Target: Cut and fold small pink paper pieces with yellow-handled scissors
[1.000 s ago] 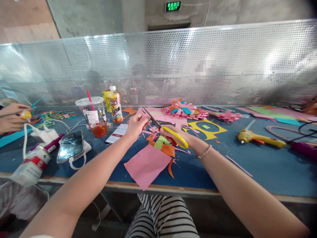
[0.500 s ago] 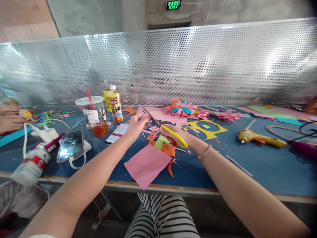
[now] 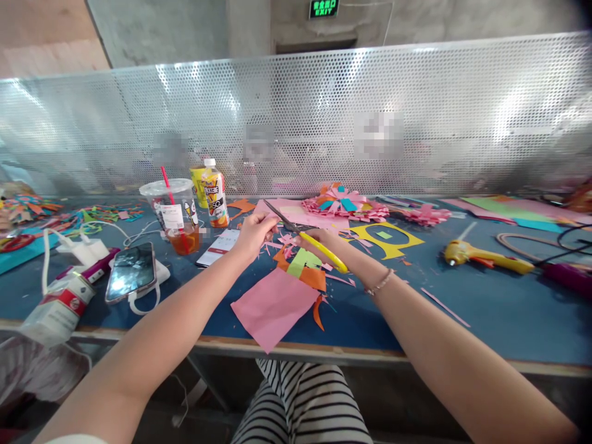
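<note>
Yellow-handled scissors [image 3: 322, 251] are in my right hand [image 3: 320, 239], their dark blades pointing up and left toward my left hand [image 3: 259, 232]. The fingers of my left hand are pinched together beside the blades; what they hold is too small to make out. Below the hands a pink paper sheet [image 3: 275, 308] lies over the table's front edge, with orange paper [image 3: 313, 277] and green paper [image 3: 303, 259] at its upper corner. Pink scraps [image 3: 289, 248] lie between the hands.
A plastic cup [image 3: 178, 216], a bottle [image 3: 215, 194] and phones [image 3: 132, 271] stand or lie at the left with white cables. Pink paper flowers [image 3: 340, 202] and yellow cut paper [image 3: 393, 240] lie behind. At right is a yellow glue gun [image 3: 485, 257].
The scissors' handles have come closer together and the blades look more closed. Another person's hands at the far left have gone from view, and red scissors show there.
</note>
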`<state>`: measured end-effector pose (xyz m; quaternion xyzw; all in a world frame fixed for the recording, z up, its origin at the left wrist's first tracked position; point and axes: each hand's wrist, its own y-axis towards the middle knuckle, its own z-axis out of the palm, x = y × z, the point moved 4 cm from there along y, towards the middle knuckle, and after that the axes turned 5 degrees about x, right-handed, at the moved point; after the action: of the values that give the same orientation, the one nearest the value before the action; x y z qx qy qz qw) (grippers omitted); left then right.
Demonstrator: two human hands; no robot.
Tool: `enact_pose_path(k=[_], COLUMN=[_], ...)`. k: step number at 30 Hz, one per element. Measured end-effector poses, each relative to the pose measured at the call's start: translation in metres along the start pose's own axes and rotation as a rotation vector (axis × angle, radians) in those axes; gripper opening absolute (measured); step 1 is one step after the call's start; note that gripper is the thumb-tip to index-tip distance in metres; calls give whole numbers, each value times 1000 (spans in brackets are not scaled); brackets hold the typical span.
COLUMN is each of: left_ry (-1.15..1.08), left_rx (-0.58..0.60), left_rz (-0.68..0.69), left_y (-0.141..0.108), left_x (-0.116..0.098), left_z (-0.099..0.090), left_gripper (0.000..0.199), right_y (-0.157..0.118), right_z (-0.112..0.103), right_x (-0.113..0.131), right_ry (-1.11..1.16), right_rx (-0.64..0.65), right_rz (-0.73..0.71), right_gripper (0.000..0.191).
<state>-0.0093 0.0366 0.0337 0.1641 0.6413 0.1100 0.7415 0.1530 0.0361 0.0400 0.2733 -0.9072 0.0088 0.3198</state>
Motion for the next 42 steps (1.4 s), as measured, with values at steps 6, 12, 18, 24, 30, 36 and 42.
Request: enact_pose_path(k=[6,12,18,24,30,36,42], left_ry=[-42,33,318,285,391,397,376], left_rx=[39,-2,-105,97,194,266,254], left_rz=[-18,-27,207,265,206,202,252], left_y=[-2,-3,-3,-6,-15,-14,-12], left_x=[0,0,-10,-12,-18,-12,-8], left_z=[3,5,-1,9,20,21,20], left_gripper=[12,7,11,19,28,26,12], right_y=[3,8,7,3,3,4,11], right_z=[-5,2,8,7,8,5,8], right_x=[-10,-21,-19,-12,-4,-4,-7], right_ry=[33,329,534,603,572,527,514], right_rx=[-107,-100,-94,-81,-90,-106,-132], right_rz=[70,107,100,17,-113,-165,-188], right_gripper=[51,50,49,43,34,34,34])
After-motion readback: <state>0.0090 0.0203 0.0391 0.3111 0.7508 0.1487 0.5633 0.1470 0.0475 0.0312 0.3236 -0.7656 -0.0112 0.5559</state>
